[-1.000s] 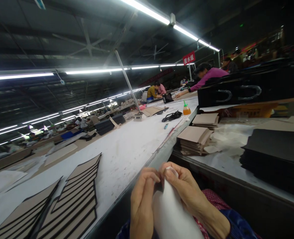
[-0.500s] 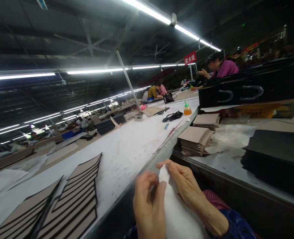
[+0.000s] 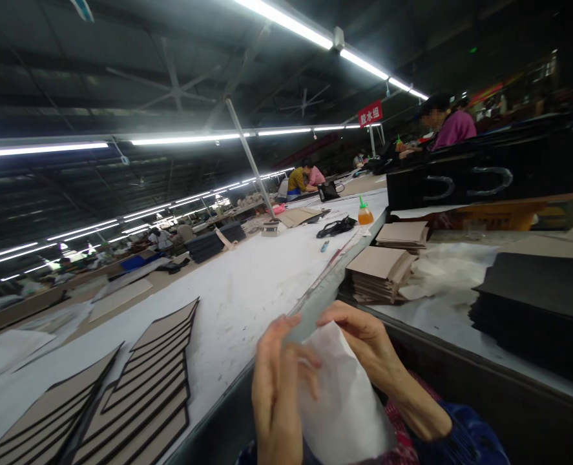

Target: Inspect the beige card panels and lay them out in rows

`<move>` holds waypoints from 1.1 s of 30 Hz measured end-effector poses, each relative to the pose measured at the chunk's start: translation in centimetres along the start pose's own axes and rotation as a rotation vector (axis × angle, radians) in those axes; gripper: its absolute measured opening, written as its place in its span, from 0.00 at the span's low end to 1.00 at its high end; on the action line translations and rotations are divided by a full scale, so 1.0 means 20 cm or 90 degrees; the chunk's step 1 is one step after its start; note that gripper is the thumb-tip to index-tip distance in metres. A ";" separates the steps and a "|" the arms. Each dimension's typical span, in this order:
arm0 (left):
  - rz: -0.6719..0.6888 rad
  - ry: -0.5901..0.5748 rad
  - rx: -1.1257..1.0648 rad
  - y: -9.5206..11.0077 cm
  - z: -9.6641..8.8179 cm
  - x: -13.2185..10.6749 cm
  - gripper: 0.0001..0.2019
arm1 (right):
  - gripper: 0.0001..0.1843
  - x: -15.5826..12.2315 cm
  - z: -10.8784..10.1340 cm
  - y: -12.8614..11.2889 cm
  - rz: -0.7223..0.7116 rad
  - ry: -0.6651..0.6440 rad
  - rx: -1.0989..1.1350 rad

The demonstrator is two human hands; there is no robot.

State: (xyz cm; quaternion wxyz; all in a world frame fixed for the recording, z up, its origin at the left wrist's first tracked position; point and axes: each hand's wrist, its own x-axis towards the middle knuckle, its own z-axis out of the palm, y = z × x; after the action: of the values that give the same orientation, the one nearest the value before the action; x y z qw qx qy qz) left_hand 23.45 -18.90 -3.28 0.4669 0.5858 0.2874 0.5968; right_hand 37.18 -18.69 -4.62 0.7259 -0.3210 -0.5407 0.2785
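A thin white sheet (image 3: 342, 394), paper or cloth, hangs from my hands over my lap, slightly crumpled. My right hand (image 3: 364, 339) pinches it near its upper corner, the fingertips partly hidden behind it. At the sheet's left edge is my left hand (image 3: 279, 384), fingers apart and a little blurred, some of them overlapping the sheet. Left of my hands, overlapping beige panels with black edges (image 3: 150, 374) lie in rows on the white-covered table (image 3: 247, 278).
To the right are stacks of beige boards (image 3: 380, 268) and a pile of black sheets (image 3: 533, 297). A bottle of amber liquid (image 3: 364, 213) stands near the table edge, by a black bundle (image 3: 337, 226) and a small blue tool (image 3: 324, 246). A co-worker in purple (image 3: 455, 132) works beyond black bags (image 3: 489, 174).
My left hand has loosened and its fingers have spread. The sheet has opened out wider, its top now at my right hand. The co-worker in purple has lowered a hand and leaned right.
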 end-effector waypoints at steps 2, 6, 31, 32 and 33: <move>-0.014 -0.012 0.046 -0.03 0.01 0.00 0.21 | 0.11 -0.01 0.01 -0.01 -0.001 0.009 0.050; -0.028 -0.013 0.111 -0.09 0.02 0.01 0.25 | 0.10 -0.01 0.03 -0.02 0.049 0.033 0.112; -0.005 0.084 0.109 -0.05 -0.01 0.03 0.16 | 0.05 -0.02 -0.03 -0.03 0.090 -0.061 -0.151; 0.008 0.101 0.117 -0.05 -0.02 0.03 0.16 | 0.06 -0.01 -0.04 -0.01 0.062 -0.051 -0.188; 0.026 0.124 0.129 -0.04 -0.02 0.04 0.16 | 0.09 -0.01 -0.04 0.00 0.033 -0.039 -0.233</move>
State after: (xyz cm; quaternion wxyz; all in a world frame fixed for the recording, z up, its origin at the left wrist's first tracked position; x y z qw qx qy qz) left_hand 23.25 -17.79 -3.71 0.3628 0.5748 0.3785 0.6283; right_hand 37.86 -18.94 -4.98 0.6312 -0.4528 -0.5959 0.2038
